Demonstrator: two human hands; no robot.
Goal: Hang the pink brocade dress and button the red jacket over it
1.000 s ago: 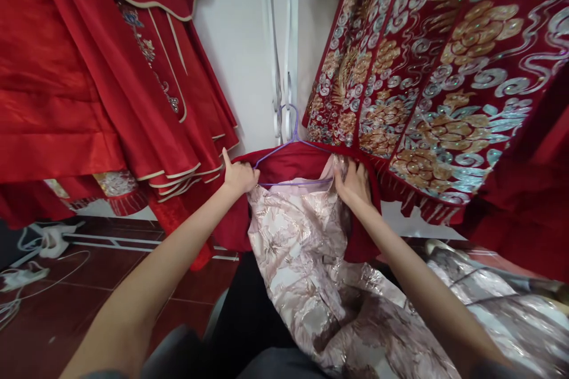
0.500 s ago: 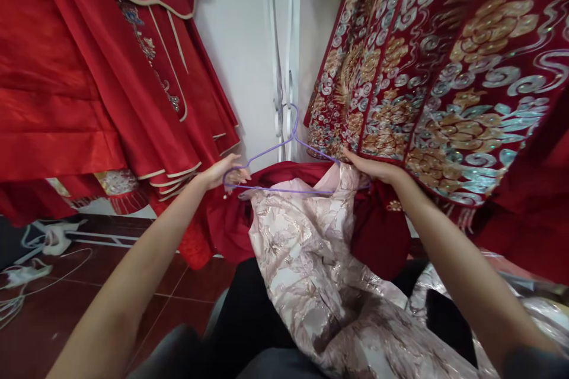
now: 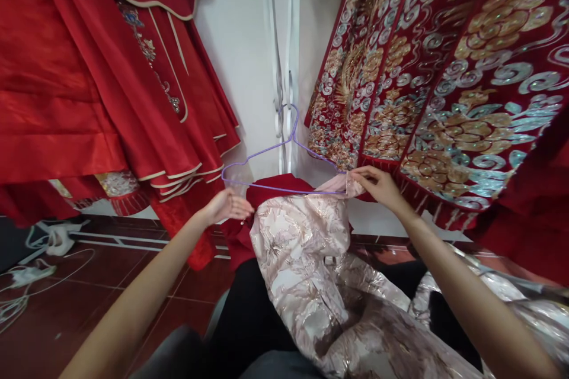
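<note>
A purple wire hanger [image 3: 293,135] hangs by its hook at the white straps on the wall. From its right end a pale pink brocade dress [image 3: 296,237] with metallic floral patterns drapes down over my lap. My right hand [image 3: 377,185] pinches the dress's shoulder strap at that end of the hanger. Below the hanger's left end, my left hand [image 3: 227,207] is open, fingers stretched toward the dress's left upper edge; whether they touch it I cannot tell. Dark red cloth [image 3: 273,185] shows behind the dress.
Red garments with cream trim [image 3: 178,130] hang at left. A red skirt [image 3: 435,106] with gold and silver embroidery hangs at right. White cables [image 3: 26,275] lie on the tiled floor [image 3: 111,320] at lower left. More shiny brocade [image 3: 533,320] lies at lower right.
My left hand has come off the hanger's left end and dropped lower. My right hand has turned from lying flat at the right end to pinching the strap. The dress's left shoulder has sunk.
</note>
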